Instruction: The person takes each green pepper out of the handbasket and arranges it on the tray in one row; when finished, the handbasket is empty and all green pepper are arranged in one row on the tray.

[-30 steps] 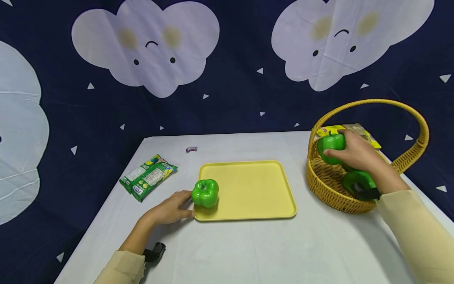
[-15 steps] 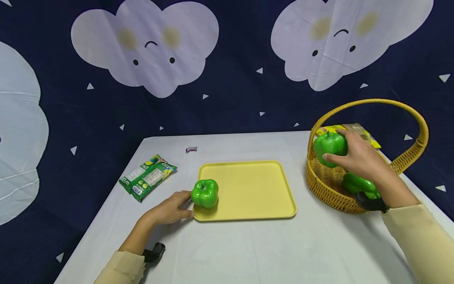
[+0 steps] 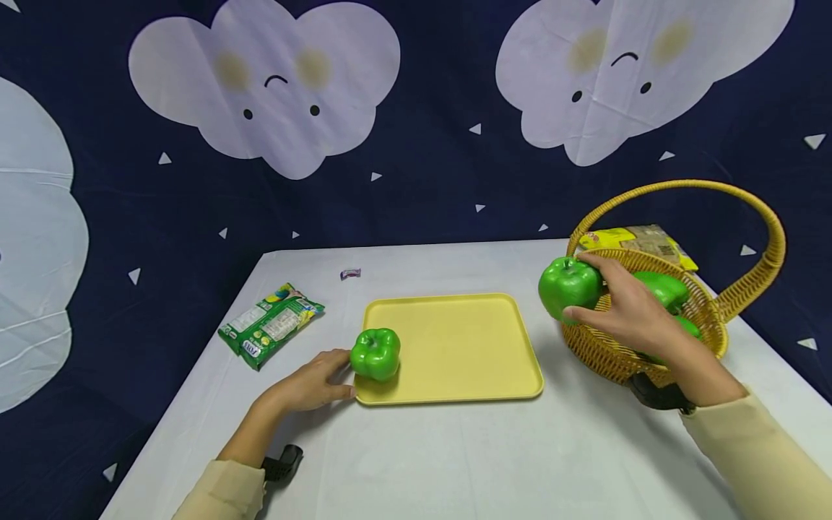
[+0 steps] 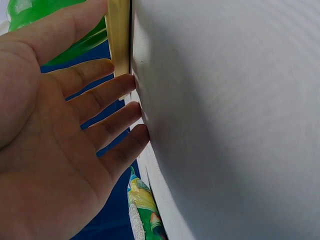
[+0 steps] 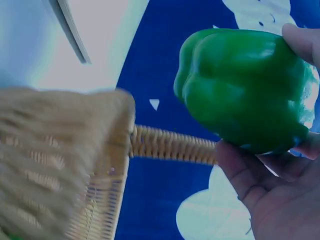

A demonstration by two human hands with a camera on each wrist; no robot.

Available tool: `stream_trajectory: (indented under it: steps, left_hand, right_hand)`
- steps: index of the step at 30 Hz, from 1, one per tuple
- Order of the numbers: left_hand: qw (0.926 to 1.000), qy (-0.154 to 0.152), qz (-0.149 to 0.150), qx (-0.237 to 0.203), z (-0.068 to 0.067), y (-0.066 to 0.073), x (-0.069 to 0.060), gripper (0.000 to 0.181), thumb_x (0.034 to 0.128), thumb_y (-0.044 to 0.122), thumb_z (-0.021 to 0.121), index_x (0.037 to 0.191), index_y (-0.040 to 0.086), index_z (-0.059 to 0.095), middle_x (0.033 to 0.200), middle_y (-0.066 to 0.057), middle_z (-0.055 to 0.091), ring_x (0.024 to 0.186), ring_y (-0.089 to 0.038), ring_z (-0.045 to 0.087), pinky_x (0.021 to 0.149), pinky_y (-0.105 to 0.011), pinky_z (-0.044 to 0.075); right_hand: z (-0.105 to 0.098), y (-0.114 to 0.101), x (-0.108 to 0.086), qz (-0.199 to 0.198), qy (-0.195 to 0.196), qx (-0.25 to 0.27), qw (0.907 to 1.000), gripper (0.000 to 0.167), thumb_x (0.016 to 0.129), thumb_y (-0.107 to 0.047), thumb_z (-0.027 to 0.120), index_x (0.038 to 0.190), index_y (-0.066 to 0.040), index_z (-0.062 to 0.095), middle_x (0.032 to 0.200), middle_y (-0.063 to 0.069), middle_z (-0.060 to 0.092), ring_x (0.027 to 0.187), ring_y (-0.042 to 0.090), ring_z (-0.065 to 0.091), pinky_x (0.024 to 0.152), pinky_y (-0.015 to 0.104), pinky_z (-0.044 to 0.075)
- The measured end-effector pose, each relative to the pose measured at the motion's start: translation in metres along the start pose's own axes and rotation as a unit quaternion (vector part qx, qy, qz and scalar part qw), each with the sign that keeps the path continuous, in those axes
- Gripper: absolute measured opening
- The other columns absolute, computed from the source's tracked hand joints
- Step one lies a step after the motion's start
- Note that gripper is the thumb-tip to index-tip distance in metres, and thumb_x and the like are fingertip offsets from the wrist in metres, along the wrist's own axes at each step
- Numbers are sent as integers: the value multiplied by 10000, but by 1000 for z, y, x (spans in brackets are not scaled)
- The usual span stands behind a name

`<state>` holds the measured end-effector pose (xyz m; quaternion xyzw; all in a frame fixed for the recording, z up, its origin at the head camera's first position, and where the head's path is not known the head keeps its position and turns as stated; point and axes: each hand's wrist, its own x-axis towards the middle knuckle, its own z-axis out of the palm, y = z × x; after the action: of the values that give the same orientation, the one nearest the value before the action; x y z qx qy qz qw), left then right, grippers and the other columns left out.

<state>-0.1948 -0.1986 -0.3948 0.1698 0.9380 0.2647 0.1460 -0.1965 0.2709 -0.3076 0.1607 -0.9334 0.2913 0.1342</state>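
Note:
In my right hand (image 3: 627,303) I grip a green bell pepper (image 3: 569,289), thumb on one side and fingers on the other, held in the air at the left rim of the wicker basket (image 3: 594,354). The right wrist view shows the same bell pepper (image 5: 245,90) up close. More green peppers (image 3: 659,287) lie inside the basket, partly hidden by my hand. My left hand (image 3: 312,383) rests at the left edge of the yellow tray (image 3: 455,347), its fingers straight in the left wrist view. Another green bell pepper (image 3: 376,354) sits on the tray's left end, next to that hand.
Green snack packets (image 3: 271,325) lie on the left of the white table (image 3: 442,462). A small wrapped candy (image 3: 350,274) is near the back edge. Behind the basket lies a yellow packet (image 3: 640,242). The basket's tall handle (image 3: 689,185) arches above its rim.
My right hand has lifted the bell pepper out of the basket and moved it left, past the rim. The left hand and the pepper on the tray have stayed in place.

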Motion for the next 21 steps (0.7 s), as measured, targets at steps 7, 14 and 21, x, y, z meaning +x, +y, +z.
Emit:
stream_trajectory:
  steps: [7,14,21]
  left_hand:
    - [10000,-6,61,-25,0,-1,0,678,833,262,696,1408,42,413,1464,-163,416,1389,-373,317,1151,-551,260]
    - [10000,-10,37,-7,0,-2,1,681,832,265,697,1411,48,410,1465,-161,415,1388,-375,318,1144,-557,268]
    - [9999,19,122,21,-1,-1,-2,671,835,262,691,1402,33,416,1454,-181,422,1378,-389,328,1138,-561,276]
  right_hand:
    - [26,-2,-3,-586,35,-76,9982,814,757,-244,787,1412,-51,344,1286,214,474,1077,343,522,825,519,482]
    - [48,-1,-4,-888,-23,-66,9960,815,744,-202,794,1402,-20,349,1243,192,475,1072,281,509,839,456,475]
    - [65,-6,-4,-1164,-214,101,9929,809,738,-197,799,1391,-12,359,1253,147,493,1015,196,555,808,371,533]
